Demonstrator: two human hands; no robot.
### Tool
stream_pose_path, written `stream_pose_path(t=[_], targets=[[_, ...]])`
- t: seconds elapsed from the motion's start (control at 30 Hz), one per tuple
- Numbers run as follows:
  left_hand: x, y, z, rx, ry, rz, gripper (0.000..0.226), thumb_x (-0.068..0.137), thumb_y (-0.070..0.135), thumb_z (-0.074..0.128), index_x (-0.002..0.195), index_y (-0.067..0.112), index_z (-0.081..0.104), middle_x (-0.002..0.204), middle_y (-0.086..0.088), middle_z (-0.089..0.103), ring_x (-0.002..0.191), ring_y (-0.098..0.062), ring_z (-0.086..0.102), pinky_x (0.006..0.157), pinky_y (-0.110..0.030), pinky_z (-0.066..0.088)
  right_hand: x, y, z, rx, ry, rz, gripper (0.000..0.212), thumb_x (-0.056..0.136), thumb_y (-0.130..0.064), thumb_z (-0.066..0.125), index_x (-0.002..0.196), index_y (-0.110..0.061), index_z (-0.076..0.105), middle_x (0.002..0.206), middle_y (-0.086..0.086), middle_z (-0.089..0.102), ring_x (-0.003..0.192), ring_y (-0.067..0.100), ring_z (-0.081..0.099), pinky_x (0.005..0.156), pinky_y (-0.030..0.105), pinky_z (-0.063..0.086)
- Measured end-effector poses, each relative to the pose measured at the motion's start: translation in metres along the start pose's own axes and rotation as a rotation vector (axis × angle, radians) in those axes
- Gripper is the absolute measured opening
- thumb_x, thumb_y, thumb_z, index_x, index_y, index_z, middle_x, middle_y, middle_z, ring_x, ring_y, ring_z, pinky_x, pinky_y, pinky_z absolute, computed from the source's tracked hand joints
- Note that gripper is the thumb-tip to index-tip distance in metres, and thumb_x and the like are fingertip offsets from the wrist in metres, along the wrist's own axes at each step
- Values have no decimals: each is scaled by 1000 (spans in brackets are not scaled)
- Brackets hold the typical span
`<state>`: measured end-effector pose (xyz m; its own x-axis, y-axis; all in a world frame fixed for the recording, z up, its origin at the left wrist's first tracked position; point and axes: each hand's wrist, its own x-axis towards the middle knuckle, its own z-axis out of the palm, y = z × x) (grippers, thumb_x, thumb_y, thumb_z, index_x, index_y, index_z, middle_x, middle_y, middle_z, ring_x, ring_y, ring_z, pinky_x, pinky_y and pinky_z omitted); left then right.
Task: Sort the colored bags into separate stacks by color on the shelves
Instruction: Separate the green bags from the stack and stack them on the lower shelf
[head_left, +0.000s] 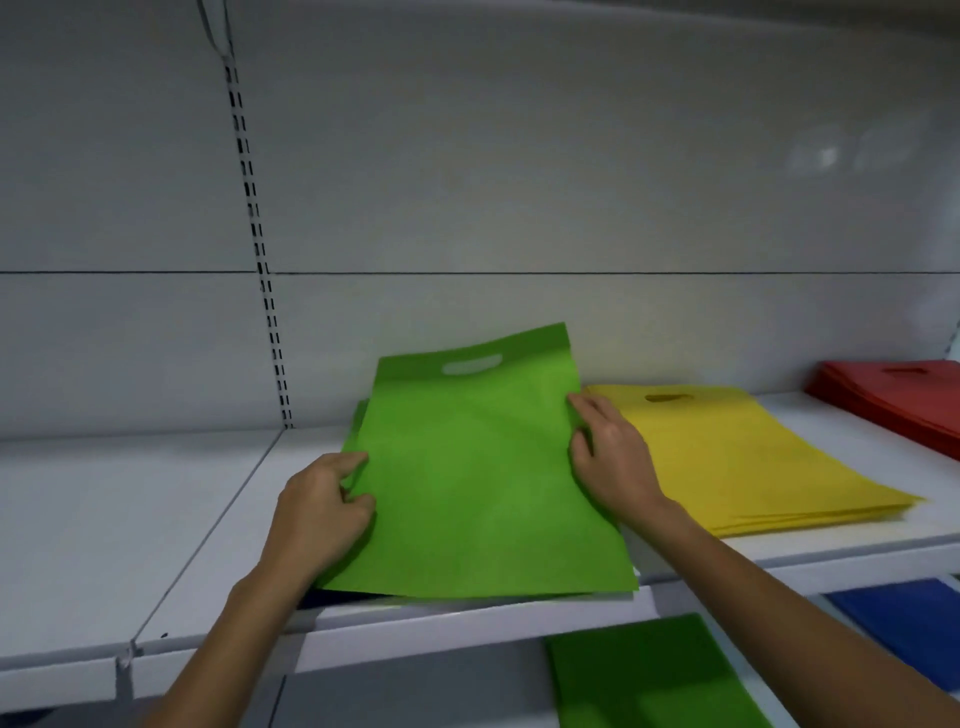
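green bag (478, 467), two hands (322, 512) (610, 457), one yellow stack (737, 457), perhaps red stack (904, 400)

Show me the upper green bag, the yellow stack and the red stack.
upper green bag (470, 483): head view, centre of its flat face.
yellow stack (727, 457): head view, middle of the top bag.
red stack (904, 402): head view, top bag below the handle hole.

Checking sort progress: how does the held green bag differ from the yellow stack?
The green bag is pinched by the left hand and right hand; the yellow stack lies ungripped. The green bag tilts up at the back; the yellow stack lies flat. Both have cut-out handles.
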<state>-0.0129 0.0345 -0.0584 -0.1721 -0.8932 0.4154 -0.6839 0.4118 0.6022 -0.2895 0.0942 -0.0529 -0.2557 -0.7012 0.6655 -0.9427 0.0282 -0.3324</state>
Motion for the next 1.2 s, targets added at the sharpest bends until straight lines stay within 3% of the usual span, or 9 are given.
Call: stream_pose_path(t=[0.33,0.53,0.67,0.73,0.8,0.9,0.97,1.07,1.2], targets=[[-101,112,52,-126,-109,170,52,75,0,61,126,9,56,130,-7,54,87,-23,54,89,-28,41,-97,82,-141,-78,41,174,44,85,-2,50,129,0,50,132,16,51,116,32,52,98,38,39],[-189,185,104,-227,-228,207,49,73,-1,60,120,12,61,122,-6,58,77,-17,49,79,-22,39,-197,145,-228,-204,14,298,43,89,-6,46,131,0,48,131,16,51,114,31,52,92,37,42],[-252,212,136,-246,-342,226,49,76,3,59,124,13,58,127,-4,54,81,-13,52,85,-20,38,-266,180,-266,-237,-25,398,42,88,-2,48,130,2,49,131,17,51,117,31,50,96,36,39],[-280,224,150,-262,-402,220,47,79,4,58,125,15,57,130,-2,52,64,-6,48,76,-16,42,-295,194,-280,-227,-41,474,42,88,-1,48,130,2,49,130,18,52,116,31,51,95,35,39],[-302,234,165,-284,-462,215,46,81,3,57,125,15,56,132,-2,50,51,-5,42,56,-6,39,-319,207,-289,-198,-46,569,42,88,0,48,129,2,49,129,19,53,108,32,55,90,36,42],[-325,240,187,-280,-542,189,47,83,4,56,128,17,54,134,0,47,61,-10,52,60,-9,45,-342,225,-291,-197,-111,624,43,88,0,48,130,1,49,127,21,54,93,34,59,74,34,43],[-334,234,199,-260,-574,183,48,83,5,55,129,18,53,133,1,47,55,-3,44,54,-10,41,-350,232,-285,-209,-161,635,43,87,1,48,130,2,48,125,23,54,89,35,60,70,31,41],[-334,211,215,-230,-564,129,51,84,3,55,131,19,50,136,1,44,50,0,37,47,-8,34,-351,238,-259,-197,-207,614,43,88,1,48,131,2,48,127,23,53,100,35,57,81,35,44],[-314,167,230,-172,-481,63,53,83,-1,54,132,20,49,132,-8,50,53,-3,42,44,-7,37,-331,245,-197,-157,-257,517,44,89,-1,46,133,5,43,132,22,49,117,35,49,98,37,38]])
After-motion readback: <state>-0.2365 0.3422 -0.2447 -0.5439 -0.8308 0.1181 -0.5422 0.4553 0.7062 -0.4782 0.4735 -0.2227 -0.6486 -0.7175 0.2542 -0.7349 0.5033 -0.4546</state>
